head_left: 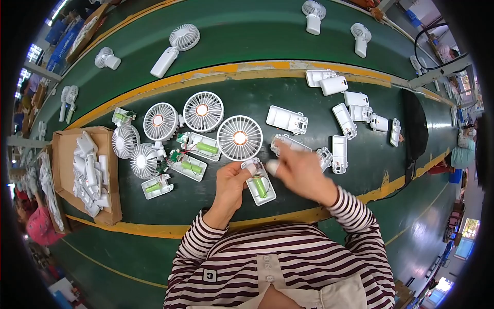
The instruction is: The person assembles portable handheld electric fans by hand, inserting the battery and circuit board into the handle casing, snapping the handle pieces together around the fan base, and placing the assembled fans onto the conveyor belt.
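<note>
White plastic forms the handheld fan (240, 137) at the near side of the green bench (247, 99), its open handle (268, 196) baring a green battery (260, 187). The left hand (229, 186) pinches the fan near its neck. The right hand (303, 172), blurred, partly covers a loose shell (297, 142); I can't tell whether it grips anything.
</note>
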Demonstrator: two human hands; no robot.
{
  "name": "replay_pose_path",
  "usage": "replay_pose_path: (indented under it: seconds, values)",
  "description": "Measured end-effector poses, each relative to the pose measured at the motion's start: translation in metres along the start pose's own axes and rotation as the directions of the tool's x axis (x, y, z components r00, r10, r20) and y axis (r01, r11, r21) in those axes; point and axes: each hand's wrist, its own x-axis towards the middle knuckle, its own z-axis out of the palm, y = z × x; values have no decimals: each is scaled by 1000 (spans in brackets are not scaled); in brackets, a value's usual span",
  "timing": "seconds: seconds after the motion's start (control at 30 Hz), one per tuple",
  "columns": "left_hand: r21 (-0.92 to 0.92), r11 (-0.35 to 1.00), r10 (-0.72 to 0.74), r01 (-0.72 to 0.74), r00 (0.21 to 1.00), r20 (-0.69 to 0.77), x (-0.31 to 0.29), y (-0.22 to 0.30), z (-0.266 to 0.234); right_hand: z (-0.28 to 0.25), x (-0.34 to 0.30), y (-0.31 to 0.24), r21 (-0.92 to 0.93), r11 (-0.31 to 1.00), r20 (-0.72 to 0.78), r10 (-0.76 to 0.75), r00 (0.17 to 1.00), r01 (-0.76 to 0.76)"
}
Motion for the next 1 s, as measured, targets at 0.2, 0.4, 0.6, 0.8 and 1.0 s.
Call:
replay_pose_path:
  seconds: [0.2, 0.4, 0.6, 0.8, 1.0]
  values:
    - [-15, 993, -113, 113, 994, 8, -6, 3, -2, -6, 71, 22, -356, 915, -313, -309, 898, 191]
    - [-28, 988, -154, 155, 988, 20, -9, 4, 0, 1, 87, 35, -470, 867, -222, -295, 929, 164]
    - [-72, 984, -163, 163, 987, 10, -8, 3, 2, -12, 32, -4, 251, 919, -503, -145, 852, 305]
    - [-116, 987, -118, 114, 993, -27, -11, 4, 12, 34, -22, -7, 475, 871, -375, 68, 924, 129]
    - [-123, 987, -112, 107, 993, -38, -14, 1, 12, 12, -35, -23, 29, 991, -273, -118, 955, 130]
